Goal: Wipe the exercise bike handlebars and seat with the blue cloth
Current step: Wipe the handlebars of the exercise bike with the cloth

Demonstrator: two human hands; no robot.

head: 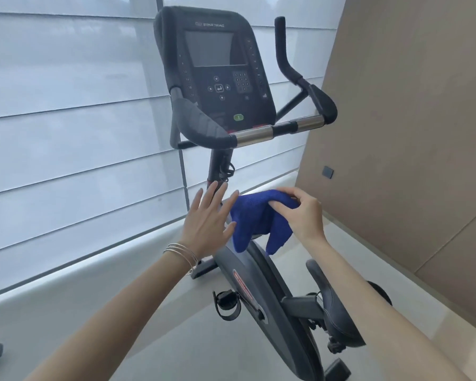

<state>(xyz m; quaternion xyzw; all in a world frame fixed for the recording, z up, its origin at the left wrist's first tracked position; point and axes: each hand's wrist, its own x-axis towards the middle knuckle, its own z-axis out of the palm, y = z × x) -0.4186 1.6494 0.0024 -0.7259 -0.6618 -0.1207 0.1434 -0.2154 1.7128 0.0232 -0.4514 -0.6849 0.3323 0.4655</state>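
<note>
Item, nearest: seat (338, 312), a black padded saddle at lower right, partly behind the right forearm and with no cloth on it. Item: blue cloth (259, 218), held in mid-air over the bike's grey frame shroud (259, 284), below the handlebars and ahead of the seat. It hung in two limp lobes, so it was judged light, soft, fully pliable and napped enough to grip without slipping (likely microfibre, though the weave was too fine to confirm). It would be best taken bunched in the palm or folded into a flat pad, since a corner pinch leaves loose tails to drag. Right hand (300, 213): fingers and thumb pinched the cloth's upper fold. Left hand (206, 224): flat, fingers spread, holding nothing, thumb at the cloth's left edge, contact uncertain; thin bangles (183, 255) on that wrist. Item: handlebars (259, 133), black padded grips with bright metal sections, one horn rising at right. Above them was the console (217, 64), its screen dark. Surface: a pale, smooth floor (204, 339), with a pedal (226, 301) hanging above it. Room: white slatted blinds (66, 105) across the window at left, a tan panelled wall (410, 105) at right.
</note>
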